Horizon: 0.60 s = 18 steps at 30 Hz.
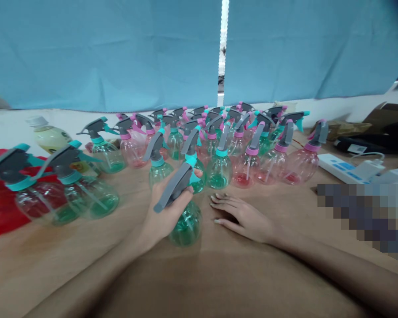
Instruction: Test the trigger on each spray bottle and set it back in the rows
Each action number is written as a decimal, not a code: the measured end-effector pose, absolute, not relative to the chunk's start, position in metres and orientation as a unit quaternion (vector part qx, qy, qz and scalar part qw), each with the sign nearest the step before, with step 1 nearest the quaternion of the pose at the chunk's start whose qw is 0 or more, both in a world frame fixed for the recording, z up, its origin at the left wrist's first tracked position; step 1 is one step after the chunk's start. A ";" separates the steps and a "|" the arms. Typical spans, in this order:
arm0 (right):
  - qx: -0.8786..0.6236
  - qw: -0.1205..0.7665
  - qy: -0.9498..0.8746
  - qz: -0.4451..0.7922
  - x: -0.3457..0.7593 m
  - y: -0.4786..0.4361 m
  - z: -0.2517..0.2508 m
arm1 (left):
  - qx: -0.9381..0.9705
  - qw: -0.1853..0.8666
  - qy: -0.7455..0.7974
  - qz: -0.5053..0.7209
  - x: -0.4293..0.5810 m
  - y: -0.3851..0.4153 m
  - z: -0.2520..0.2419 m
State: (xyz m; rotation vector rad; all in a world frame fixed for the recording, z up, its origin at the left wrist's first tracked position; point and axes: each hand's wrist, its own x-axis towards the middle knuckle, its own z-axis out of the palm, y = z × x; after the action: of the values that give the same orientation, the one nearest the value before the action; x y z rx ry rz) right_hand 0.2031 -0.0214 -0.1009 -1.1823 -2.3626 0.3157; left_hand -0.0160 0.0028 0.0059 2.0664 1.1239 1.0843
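My left hand (168, 205) is closed around the neck of a green spray bottle (185, 226) with a grey trigger head, in front of the other bottles. The fingers on its far side are partly hidden. My right hand (243, 215) rests palm down on the table (215, 282), fingers stretched out and holding nothing. Just beyond it stand a clear green spray bottle (219, 170) with a turquoise collar and a pink spray bottle (243, 170) with a pink collar. Both have some coloured tint at the base.
Many green and pink spray bottles crowd the back. Two green spray bottles (96, 196) stand at left beside a red plastic bag (3, 212). A pale-yellow bottle (49, 134) is behind them. At right lie a white power strip (343, 168) and an open cardboard box (388, 115).
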 end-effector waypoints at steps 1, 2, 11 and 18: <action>-0.430 0.241 -0.862 0.117 0.203 -0.022 -0.101 | 0.768 0.271 0.417 0.404 -0.016 0.003 0.006; -0.429 0.244 -0.862 0.119 0.203 -0.022 -0.100 | 0.769 0.271 0.418 0.401 -0.016 0.003 0.005; -0.424 0.251 -0.862 0.117 0.203 -0.022 -0.101 | 0.770 0.259 0.417 0.407 -0.018 0.006 0.002; -0.426 0.251 -0.861 0.116 0.203 -0.022 -0.100 | 0.766 0.264 0.421 0.408 -0.017 0.004 0.003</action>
State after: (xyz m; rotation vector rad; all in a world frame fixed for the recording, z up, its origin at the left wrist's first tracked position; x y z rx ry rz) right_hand 0.2028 -0.0218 -0.1002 -1.1580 -2.3439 0.3164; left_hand -0.0172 0.0043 0.0029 2.0695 1.1371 1.1031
